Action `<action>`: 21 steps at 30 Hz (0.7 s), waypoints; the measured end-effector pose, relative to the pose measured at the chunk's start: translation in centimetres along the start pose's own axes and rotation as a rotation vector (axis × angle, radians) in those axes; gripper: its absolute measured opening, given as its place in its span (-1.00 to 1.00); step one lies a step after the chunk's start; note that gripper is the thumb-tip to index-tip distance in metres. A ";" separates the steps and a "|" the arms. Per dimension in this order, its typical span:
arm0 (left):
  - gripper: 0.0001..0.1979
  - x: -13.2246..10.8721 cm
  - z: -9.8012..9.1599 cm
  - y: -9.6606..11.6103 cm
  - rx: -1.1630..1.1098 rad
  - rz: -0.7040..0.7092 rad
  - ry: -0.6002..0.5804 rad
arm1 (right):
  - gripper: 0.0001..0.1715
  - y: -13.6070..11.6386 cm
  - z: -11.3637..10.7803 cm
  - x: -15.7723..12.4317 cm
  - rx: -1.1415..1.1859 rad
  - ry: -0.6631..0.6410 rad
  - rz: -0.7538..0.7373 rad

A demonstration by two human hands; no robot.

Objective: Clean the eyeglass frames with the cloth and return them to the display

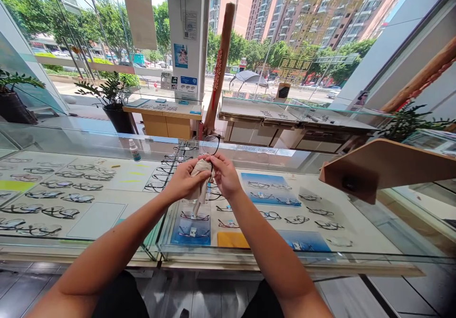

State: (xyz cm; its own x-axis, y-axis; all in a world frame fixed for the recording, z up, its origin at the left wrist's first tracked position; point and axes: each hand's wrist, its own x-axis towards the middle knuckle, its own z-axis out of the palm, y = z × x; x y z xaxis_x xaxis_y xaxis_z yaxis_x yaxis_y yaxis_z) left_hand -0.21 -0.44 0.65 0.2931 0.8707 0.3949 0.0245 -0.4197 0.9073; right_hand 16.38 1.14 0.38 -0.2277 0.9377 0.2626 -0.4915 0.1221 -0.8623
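Eyeglasses (213, 144) and cloth (201, 167) are being held above the display counter (199, 263). The spray bottle (134, 150) is standing left, near the far edge; frames (297, 219) are lying inside; a panel (402, 166) is rising toward the right edge.

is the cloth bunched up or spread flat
Bunched up: the cloth is crumpled in the left hand, one end hanging below.

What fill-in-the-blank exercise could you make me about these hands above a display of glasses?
1. Between the left hand and the right hand is a crumpled beige ____.
2. Above them shows one clear ____ of a pair of eyeglasses.
3. From the wearer's viewpoint, the small bottle is to the hands' ____.
4. The trees outside are ____ in colour.

Missing words: cloth; lens; left; green.
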 end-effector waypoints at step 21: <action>-0.27 1.7 -1.5 -0.7 -0.339 -0.231 0.114 | -0.57 -0.6 -0.9 0.4 -0.056 0.064 -0.111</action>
State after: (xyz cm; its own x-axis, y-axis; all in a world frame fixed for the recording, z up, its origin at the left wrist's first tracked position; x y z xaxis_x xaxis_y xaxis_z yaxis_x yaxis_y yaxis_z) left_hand -1.14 1.69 0.92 0.2088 0.9627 0.1722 -0.2440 -0.1192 0.9624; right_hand 17.36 1.77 0.57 -0.1192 0.9359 0.3315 -0.4626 0.2430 -0.8526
